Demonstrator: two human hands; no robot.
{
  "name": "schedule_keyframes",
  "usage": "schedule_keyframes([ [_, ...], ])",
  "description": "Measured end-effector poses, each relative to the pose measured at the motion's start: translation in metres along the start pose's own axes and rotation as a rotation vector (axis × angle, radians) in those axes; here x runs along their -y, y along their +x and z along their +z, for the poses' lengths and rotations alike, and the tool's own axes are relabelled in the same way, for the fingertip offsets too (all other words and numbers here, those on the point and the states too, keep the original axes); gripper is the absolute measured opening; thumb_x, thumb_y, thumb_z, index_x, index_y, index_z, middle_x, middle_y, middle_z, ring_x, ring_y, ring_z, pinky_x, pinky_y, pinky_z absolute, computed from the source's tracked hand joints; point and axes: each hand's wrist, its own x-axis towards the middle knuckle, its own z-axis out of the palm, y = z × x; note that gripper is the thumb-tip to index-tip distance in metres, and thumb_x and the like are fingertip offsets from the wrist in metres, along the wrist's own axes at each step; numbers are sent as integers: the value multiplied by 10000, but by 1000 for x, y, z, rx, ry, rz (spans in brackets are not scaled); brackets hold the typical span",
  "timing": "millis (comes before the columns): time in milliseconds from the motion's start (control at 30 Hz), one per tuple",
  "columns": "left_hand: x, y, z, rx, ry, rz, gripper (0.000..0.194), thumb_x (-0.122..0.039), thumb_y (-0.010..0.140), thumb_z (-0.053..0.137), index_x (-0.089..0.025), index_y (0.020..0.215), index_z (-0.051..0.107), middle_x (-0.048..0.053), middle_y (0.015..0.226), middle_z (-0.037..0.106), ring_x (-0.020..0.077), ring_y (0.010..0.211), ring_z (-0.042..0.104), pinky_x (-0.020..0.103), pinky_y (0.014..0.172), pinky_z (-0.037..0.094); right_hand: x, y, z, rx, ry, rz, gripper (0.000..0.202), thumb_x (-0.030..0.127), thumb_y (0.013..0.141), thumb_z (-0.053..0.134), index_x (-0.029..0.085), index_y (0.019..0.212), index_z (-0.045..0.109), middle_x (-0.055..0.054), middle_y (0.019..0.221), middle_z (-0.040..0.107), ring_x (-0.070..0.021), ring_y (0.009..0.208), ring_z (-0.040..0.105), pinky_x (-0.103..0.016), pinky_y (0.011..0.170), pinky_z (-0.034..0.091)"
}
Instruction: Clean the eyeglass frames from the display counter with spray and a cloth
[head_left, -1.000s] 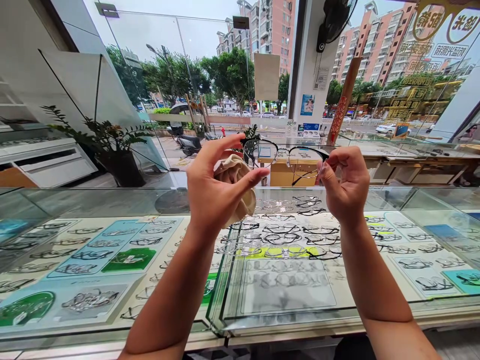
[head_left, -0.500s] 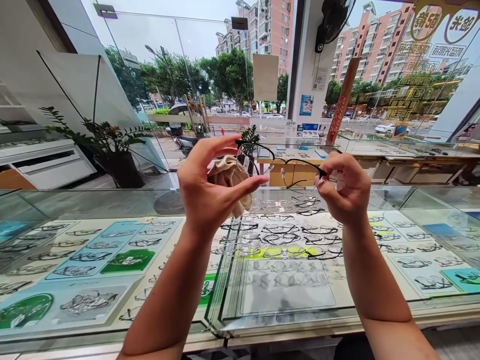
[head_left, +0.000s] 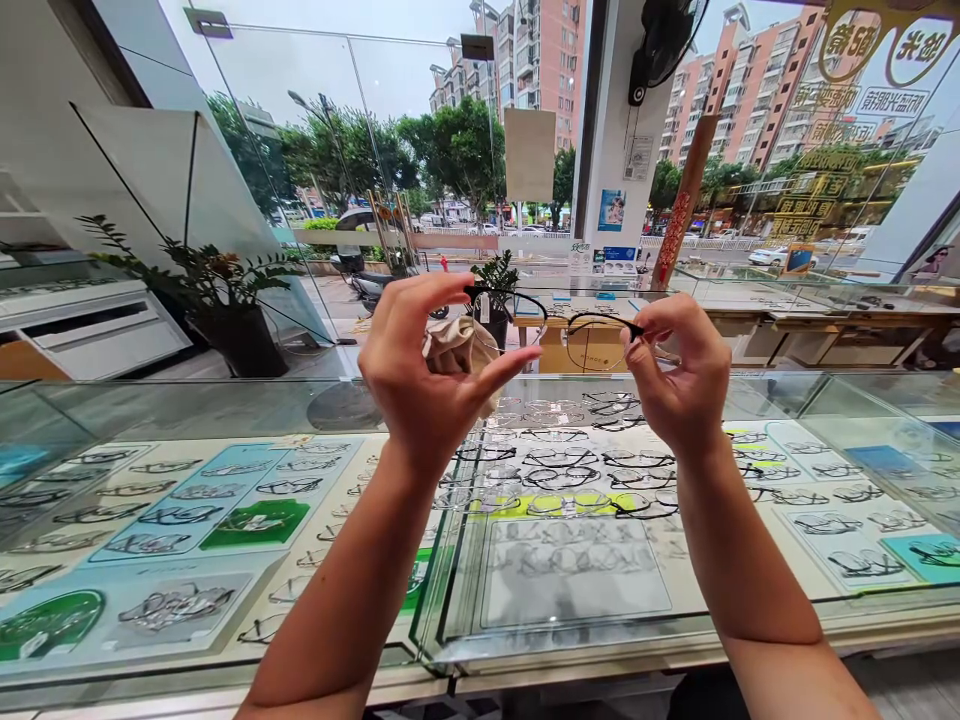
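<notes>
A pair of eyeglasses (head_left: 596, 342) with dark upper rims and clear lenses is held up above the glass counter, its front spanning the gap between my hands. At its left end, the fingertips of my left hand (head_left: 420, 375) meet the dark corner of the frame, while the thumb stretches along below the left lens. A crumpled beige cloth (head_left: 459, 345) is bunched behind that hand, partly hidden by it. My right hand (head_left: 682, 375) pinches the right corner of the frame between thumb and curled fingers.
Beneath my arms, a glass display case (head_left: 577, 590) holds many spectacle frames in rows. A potted plant (head_left: 240, 325) stands on the floor at the left. Farther back are another display counter (head_left: 825, 305), a cardboard box (head_left: 592, 350) and large windows facing a street.
The eyeglasses have tilted, so the right lens looks flatter and sits slightly higher. My right hand has shifted a little left and up; my left hand has barely moved.
</notes>
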Motion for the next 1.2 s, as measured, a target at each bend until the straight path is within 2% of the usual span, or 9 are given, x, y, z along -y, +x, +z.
schedule_keyframes([
  [200, 1, -4, 4, -73, 44, 61, 741, -705, 712, 895, -338, 1306, 646, 84, 1221, 720, 343, 1193, 697, 561, 1040, 602, -1, -2, 0, -9, -62, -38, 105, 174, 935, 640, 272, 961, 616, -13, 891, 652, -226, 840, 616, -406, 785, 457],
  [433, -3, -3, 6, -99, 87, 43, 711, -739, 728, 862, -338, 1274, 647, 87, 1185, 727, 351, 1168, 703, 591, 1072, 573, 7, -4, 0, -31, -105, 35, 72, 228, 960, 627, 266, 1009, 666, -18, 929, 720, -219, 811, 646, -420, 804, 476],
  [600, -2, -3, 7, -121, 0, 79, 703, -649, 707, 926, -332, 1279, 668, 80, 1197, 742, 339, 1175, 695, 569, 1102, 549, 12, -3, 0, -34, 42, 137, 181, 318, 1022, 548, 248, 1007, 714, -35, 956, 743, -212, 826, 670, -403, 789, 509],
  [700, 0, -3, 10, -128, -68, 94, 752, -645, 661, 956, -305, 1273, 682, 94, 1189, 743, 347, 1175, 692, 550, 1117, 535, 14, -1, 0, -44, 109, 186, 200, 376, 1026, 581, 243, 964, 717, -27, 913, 728, -203, 813, 667, -382, 770, 509],
  [900, 2, -4, 12, -132, -116, 100, 777, -641, 620, 978, -286, 1253, 700, 101, 1174, 749, 347, 1159, 695, 525, 1104, 539, 13, -1, 2, -44, 134, 225, 190, 368, 1017, 625, 244, 896, 702, -11, 851, 692, -187, 782, 640, -367, 746, 486],
  [1100, -2, -3, 14, -158, -152, 123, 751, -561, 616, 1011, -279, 1243, 711, 87, 1156, 751, 328, 1125, 700, 509, 1081, 547, 9, -2, 4, -40, 260, 260, 214, 418, 1024, 642, 252, 902, 703, -7, 833, 663, -179, 756, 616, -360, 721, 489],
  [1200, -2, -4, 15, -145, -187, 105, 736, -518, 621, 1023, -272, 1243, 717, 84, 1159, 746, 325, 1133, 696, 500, 1079, 547, 9, 0, 3, -29, 366, 285, 194, 423, 1022, 666, 256, 938, 717, -15, 887, 682, -171, 758, 623, -356, 728, 508],
])
